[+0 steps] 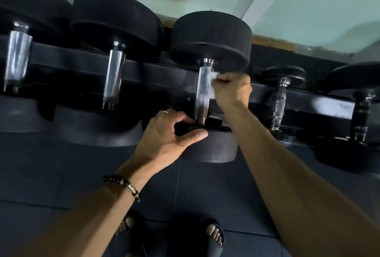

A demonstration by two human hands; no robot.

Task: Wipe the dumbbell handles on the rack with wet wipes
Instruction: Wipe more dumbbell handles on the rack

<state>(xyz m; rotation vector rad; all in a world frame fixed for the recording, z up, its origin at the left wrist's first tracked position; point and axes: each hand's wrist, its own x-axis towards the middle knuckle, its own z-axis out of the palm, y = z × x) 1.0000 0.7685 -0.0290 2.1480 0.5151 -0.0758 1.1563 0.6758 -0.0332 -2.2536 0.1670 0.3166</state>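
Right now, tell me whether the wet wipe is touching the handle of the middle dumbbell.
Touching. The head view shows the right hand pressing the white wet wipe against the handle's right side, with no gap visible.

Black metal rack (164,75) runs left to right, carrying a row of black round-headed dumbbells laid crosswise, chrome knurled handles (202,92) spanning its rails. Five dumbbells visible; the fourth from the left (279,100) is the smallest. Below the rack, dark rubber-tiled floor (61,174).
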